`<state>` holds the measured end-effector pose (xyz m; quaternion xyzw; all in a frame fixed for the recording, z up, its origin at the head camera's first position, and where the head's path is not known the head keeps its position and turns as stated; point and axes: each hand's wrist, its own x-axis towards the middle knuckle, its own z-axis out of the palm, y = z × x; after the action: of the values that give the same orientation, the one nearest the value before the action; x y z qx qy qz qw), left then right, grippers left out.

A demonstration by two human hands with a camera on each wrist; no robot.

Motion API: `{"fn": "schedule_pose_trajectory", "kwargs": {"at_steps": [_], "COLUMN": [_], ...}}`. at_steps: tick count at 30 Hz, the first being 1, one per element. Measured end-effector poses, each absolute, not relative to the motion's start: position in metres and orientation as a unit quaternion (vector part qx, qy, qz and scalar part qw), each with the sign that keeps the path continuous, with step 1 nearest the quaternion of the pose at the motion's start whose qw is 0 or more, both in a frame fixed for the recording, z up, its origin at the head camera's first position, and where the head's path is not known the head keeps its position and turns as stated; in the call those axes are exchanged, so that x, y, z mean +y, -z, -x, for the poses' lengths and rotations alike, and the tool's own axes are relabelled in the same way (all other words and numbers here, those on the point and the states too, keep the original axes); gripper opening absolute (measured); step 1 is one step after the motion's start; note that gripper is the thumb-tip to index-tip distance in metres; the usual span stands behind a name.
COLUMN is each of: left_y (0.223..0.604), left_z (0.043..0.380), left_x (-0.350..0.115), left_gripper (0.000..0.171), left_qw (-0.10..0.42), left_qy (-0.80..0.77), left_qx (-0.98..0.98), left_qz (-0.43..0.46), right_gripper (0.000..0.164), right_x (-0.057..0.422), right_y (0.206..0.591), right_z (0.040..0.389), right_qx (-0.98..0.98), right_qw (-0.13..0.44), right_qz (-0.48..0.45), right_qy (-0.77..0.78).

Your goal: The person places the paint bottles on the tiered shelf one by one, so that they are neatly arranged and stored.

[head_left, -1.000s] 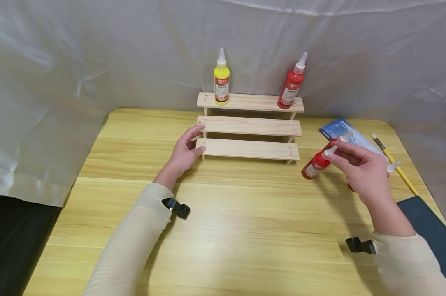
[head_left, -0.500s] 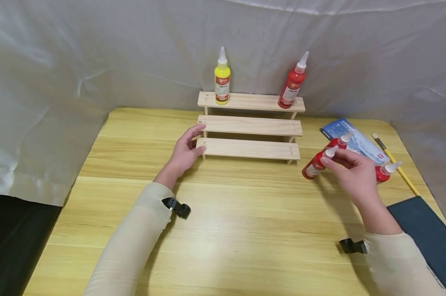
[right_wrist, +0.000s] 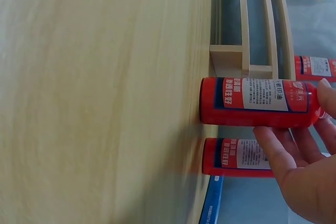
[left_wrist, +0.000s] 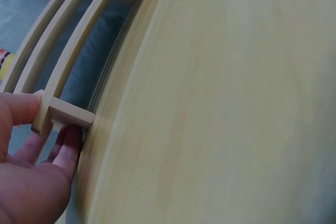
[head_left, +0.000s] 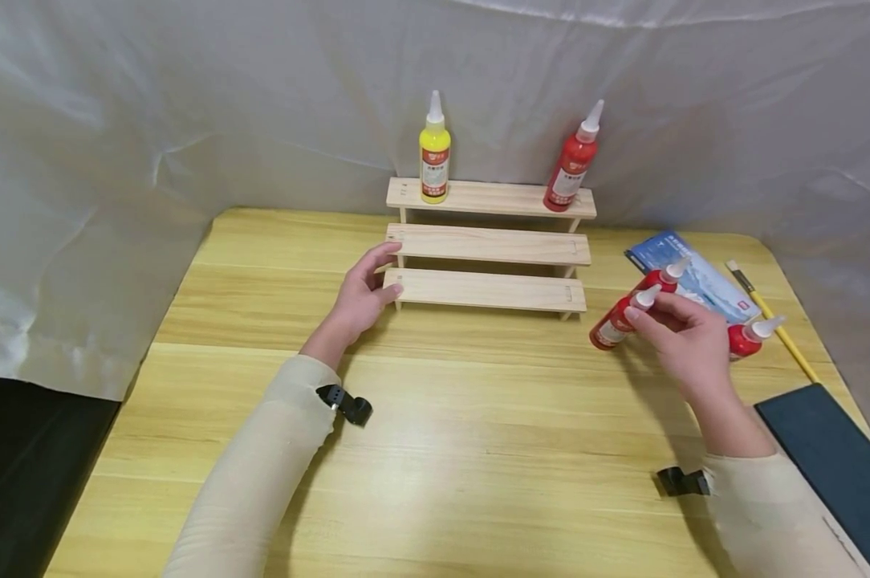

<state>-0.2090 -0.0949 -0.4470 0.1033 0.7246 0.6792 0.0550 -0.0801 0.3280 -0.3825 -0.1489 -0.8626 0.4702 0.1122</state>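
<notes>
At the left end of a three-tier wooden rack, my left hand grips the lowest shelf, thumb on top and fingers beneath, as the left wrist view shows. On the top shelf stand a yellow squeeze bottle and a red one, both with white nozzles. My right hand pinches another red squeeze bottle around its shoulder and neck, right of the rack; its base is right at the tabletop. Just behind it is a second red bottle. A third red bottle is partly hidden behind the right hand.
A blue flat packet lies at the back right, beside a yellow-handled paintbrush. Along the right edge of the wooden table lies a dark flat slab. A grey curtain hangs behind the rack.
My right hand has shifted left and now pinches the red bottle lower, off its nozzle; the two other red bottles show more. The left hand has stayed on the rack.
</notes>
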Motion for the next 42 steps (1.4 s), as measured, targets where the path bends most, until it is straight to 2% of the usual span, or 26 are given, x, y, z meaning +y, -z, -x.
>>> {"fn": "schedule_pose_trajectory", "kwargs": {"at_steps": [24, 42], "left_y": [0.449, 0.449], "left_z": [0.210, 0.210], "left_x": [-0.096, -0.096], "left_gripper": [0.066, 0.066], "left_qw": [0.055, 0.053], "left_qy": [-0.675, -0.671], "left_qx": [0.728, 0.732], "left_qz": [-0.103, -0.107], "right_gripper": [0.041, 0.036], "right_x": [0.318, 0.285], "right_y": [0.361, 0.335], "right_z": [0.073, 0.091], "right_qx": [-0.850, -0.828], "right_qw": [0.098, 0.110], "right_qz": [0.121, 0.065], "right_qy": [-0.502, -0.546]}}
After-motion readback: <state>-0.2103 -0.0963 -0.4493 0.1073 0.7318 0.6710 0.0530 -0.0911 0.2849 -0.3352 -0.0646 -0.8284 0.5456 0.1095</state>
